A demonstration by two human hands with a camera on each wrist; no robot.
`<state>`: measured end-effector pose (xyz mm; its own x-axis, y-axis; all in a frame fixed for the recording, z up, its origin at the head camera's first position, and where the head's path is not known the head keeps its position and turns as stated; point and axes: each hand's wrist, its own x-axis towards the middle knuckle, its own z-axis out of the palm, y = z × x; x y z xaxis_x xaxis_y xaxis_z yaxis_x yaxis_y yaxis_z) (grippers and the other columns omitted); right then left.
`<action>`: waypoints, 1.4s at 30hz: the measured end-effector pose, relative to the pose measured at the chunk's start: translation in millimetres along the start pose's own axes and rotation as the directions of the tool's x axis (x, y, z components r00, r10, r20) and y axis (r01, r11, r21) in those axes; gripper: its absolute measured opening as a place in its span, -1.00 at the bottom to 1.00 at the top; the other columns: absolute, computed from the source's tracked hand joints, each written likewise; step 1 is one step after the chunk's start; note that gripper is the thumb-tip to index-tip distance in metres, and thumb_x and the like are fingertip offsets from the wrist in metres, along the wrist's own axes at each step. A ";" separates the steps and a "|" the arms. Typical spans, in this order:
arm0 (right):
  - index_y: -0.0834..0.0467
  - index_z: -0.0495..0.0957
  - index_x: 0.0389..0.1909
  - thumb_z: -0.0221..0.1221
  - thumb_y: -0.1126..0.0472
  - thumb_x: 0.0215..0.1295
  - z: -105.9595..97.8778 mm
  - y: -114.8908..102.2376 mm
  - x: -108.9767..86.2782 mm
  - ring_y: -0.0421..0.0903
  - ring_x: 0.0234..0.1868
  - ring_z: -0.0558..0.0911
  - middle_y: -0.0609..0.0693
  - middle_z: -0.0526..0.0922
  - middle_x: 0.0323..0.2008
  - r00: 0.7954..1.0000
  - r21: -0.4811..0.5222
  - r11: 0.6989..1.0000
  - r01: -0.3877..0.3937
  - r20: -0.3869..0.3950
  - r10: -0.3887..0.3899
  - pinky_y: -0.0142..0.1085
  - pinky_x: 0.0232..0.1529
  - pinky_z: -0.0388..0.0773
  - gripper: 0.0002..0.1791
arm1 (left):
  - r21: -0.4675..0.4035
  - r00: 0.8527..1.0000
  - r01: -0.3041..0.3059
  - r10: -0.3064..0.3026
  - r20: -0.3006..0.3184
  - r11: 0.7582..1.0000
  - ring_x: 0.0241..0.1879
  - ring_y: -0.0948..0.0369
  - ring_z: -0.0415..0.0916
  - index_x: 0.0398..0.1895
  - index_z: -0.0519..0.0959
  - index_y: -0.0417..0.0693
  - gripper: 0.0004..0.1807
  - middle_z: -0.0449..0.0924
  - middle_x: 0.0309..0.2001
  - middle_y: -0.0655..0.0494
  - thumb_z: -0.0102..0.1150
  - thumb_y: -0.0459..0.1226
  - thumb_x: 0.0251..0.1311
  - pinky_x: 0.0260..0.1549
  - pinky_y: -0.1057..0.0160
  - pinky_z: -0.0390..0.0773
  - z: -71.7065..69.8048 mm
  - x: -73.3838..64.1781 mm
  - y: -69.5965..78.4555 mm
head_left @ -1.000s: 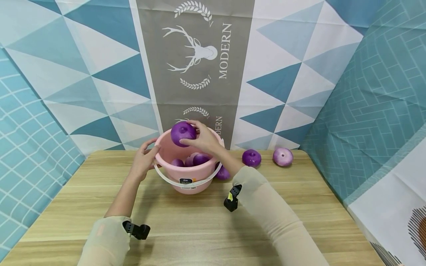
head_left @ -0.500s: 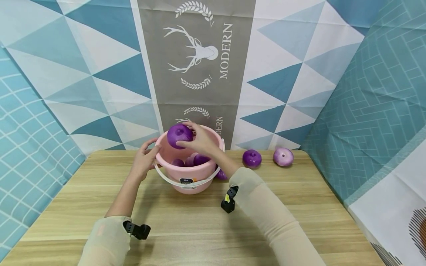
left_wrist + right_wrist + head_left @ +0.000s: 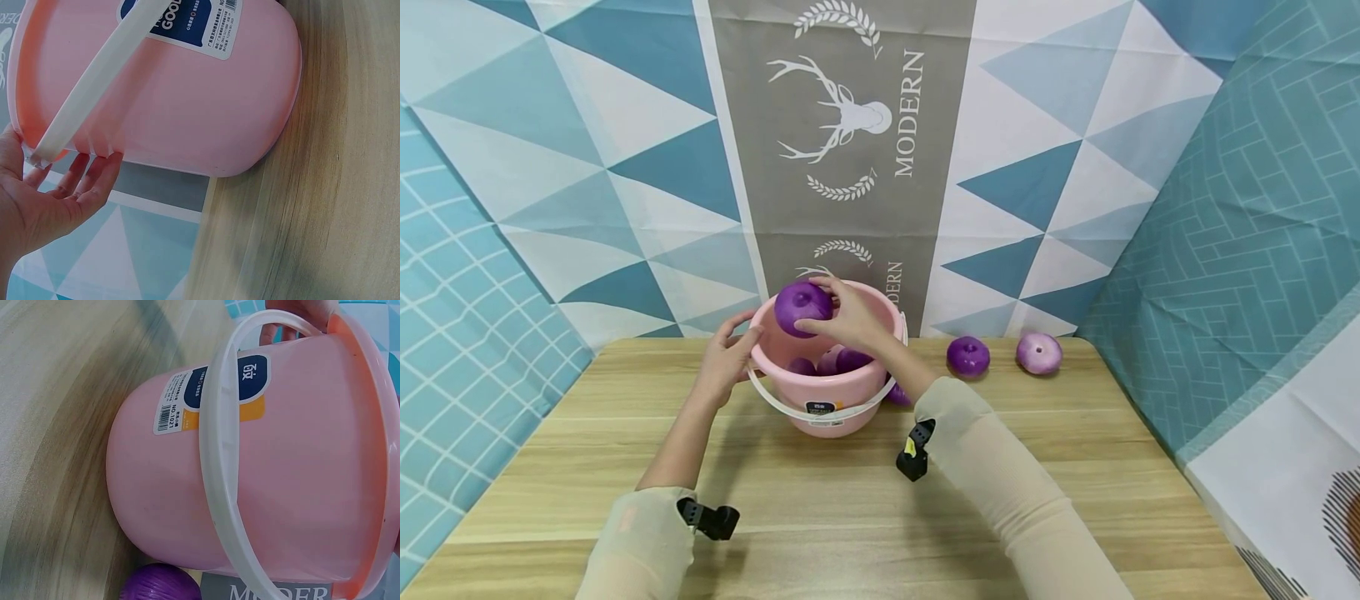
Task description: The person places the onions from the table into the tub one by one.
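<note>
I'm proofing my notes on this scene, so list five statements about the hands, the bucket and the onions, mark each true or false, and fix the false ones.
1. The left hand holds the pink bucket at its rim. True.
2. The right hand holds a purple onion at the bucket's mouth. True.
3. No onions lie inside the bucket. False: several onions show inside it.
4. The bucket's handle stands upright. False: the white handle hangs down across its front.
5. A pale onion sits farthest right on the table. True.
</note>
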<state>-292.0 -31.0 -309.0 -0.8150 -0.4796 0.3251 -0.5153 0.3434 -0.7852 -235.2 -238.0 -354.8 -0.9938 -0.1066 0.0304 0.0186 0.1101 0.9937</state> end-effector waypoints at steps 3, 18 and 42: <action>0.14 0.25 0.31 0.38 0.11 0.03 0.0 0.6 0.6 -0.04 0.11 0.43 0.05 0.45 0.15 1.000 0.005 1.000 0.001 0.003 -0.001 -0.30 0.12 0.50 -0.19 | 0.000 1.000 -0.005 0.005 0.000 1.000 -0.45 0.40 0.55 0.42 0.10 0.03 -0.35 0.23 0.20 -0.37 -0.02 -0.02 0.32 -0.45 0.35 0.69 -0.2 0.0 0.0; 0.13 0.23 0.32 0.35 0.11 0.07 -1.1 -1.2 -2.2 0.04 0.20 0.43 0.13 0.39 0.22 0.999 -0.007 1.000 -0.012 0.031 0.012 -0.20 0.23 0.48 -0.21 | 0.017 1.000 -0.017 0.017 -0.007 1.000 -0.47 0.42 0.53 0.41 0.11 0.01 -0.36 0.25 0.17 -0.35 -0.03 -0.03 0.32 -0.43 0.29 0.71 0.2 0.2 0.0; 0.07 0.36 0.23 0.29 0.06 0.14 -14.1 -1.5 -6.3 0.11 0.18 0.46 0.19 0.43 0.18 0.999 -0.005 0.999 -0.042 -0.027 0.042 -0.16 0.20 0.47 -0.38 | 0.023 1.000 -0.016 0.016 -0.015 1.000 -0.50 0.42 0.53 0.41 0.12 0.01 -0.37 0.30 0.07 -0.26 -0.04 -0.04 0.33 -0.46 0.33 0.70 1.2 -1.1 -0.1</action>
<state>-289.8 -17.2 -302.4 -0.8427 -0.4429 0.3061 -0.4820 0.3673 -0.7955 -234.2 -236.7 -355.1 -0.9917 -0.1192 0.0480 0.0318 0.1346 0.9904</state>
